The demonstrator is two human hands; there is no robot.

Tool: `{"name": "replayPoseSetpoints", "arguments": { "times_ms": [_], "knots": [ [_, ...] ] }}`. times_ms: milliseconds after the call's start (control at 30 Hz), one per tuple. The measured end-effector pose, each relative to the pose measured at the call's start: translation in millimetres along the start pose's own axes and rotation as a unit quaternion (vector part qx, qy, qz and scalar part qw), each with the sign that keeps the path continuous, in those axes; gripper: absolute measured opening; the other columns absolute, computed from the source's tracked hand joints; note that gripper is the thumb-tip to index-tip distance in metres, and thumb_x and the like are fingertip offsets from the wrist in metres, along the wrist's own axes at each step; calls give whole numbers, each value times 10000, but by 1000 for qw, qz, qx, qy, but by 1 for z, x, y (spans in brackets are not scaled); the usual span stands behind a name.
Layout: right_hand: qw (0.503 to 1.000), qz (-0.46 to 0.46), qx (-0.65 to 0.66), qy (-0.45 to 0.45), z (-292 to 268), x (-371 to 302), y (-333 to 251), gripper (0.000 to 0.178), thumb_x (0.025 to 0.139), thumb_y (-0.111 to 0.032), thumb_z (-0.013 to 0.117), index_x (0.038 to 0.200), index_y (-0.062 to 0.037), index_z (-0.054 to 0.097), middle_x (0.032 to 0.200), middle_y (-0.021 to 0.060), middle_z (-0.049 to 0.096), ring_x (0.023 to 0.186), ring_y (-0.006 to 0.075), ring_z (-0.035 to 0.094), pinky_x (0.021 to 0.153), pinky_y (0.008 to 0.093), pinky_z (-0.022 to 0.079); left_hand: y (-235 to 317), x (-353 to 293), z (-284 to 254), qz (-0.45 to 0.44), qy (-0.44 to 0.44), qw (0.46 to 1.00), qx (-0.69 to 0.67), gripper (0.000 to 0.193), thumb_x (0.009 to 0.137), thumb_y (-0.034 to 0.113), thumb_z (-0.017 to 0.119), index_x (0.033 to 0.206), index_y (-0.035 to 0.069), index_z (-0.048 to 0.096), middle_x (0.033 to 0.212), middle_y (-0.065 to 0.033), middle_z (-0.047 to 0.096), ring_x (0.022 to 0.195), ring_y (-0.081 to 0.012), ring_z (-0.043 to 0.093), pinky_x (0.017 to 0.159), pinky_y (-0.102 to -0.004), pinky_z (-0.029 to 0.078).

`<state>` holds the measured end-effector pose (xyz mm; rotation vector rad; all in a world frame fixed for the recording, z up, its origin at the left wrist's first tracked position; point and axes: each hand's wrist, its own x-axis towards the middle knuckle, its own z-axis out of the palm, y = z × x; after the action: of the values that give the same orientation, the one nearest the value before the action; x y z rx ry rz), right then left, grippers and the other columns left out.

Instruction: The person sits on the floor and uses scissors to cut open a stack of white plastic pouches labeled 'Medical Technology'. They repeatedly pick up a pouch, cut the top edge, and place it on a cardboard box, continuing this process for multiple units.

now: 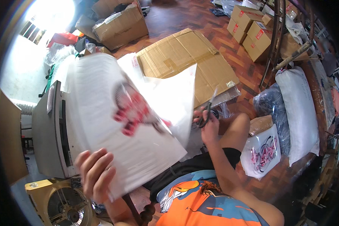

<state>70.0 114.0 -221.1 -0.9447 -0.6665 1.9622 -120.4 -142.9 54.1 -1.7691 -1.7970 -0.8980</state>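
A large white sheet with a red and black printed picture hangs tilted in front of me, a little blurred. My left hand grips its lower left edge, the fingers curled over it. Behind it shows a second white piece with a slanting cut edge; whether the two are joined I cannot tell. My right hand, near my raised knee, is closed round dark-handled scissors. Their blades point up and away, apart from the sheet. A flattened cardboard piece lies on the floor beyond.
At my right lie a printed white sheet, a dark plastic-wrapped bundle and a long white sack. Taped cartons stand beside a metal rack. On the left are a grey cabinet, a fan and an open cardboard box.
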Motion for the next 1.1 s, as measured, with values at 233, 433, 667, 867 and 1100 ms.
{"name": "replayPoseSetpoints", "arguments": {
  "times_ms": [233,433,667,867,1100],
  "knots": [
    [993,24,-116,24,-33,37,-6,283,975,-322,713,1087,-69,648,1003,116,767,730,150,732,567,223,478,-29,-199,39,-266,-79,956,95,247,845,-35,582,1049,34,703,1181,-161,711,1246,-381,611,1078,-512,450],
    [898,-147,-414,19,-53,39,1,299,904,-104,749,1147,30,637,914,109,774,745,171,737,617,292,541,-22,-272,64,-447,-9,891,81,424,798,-183,576,1078,79,757,1339,-167,564,1248,-347,591,1049,-411,484],
    [939,2,-320,-125,-84,28,0,295,845,6,728,1125,48,645,834,94,749,768,148,717,701,292,574,-4,-327,76,-660,148,712,-190,476,833,-177,459,1259,-87,650,1309,-158,632,1104,-242,673,998,-310,515],
    [919,-41,-383,-86,-49,29,-28,254,828,-19,772,1051,46,669,788,74,724,689,121,693,658,270,552,0,-269,65,-578,295,585,-486,390,983,100,542,1294,-127,608,1264,-165,674,1207,-220,609,924,-283,522],
    [801,-64,-579,-137,-59,15,-30,253,789,-90,810,1004,-2,707,721,104,747,639,154,705,631,340,531,-30,-272,59,-661,317,655,-183,266,1017,28,573,1242,-92,647,1213,-131,684,1022,-155,660,922,-278,529]
  ]
}}
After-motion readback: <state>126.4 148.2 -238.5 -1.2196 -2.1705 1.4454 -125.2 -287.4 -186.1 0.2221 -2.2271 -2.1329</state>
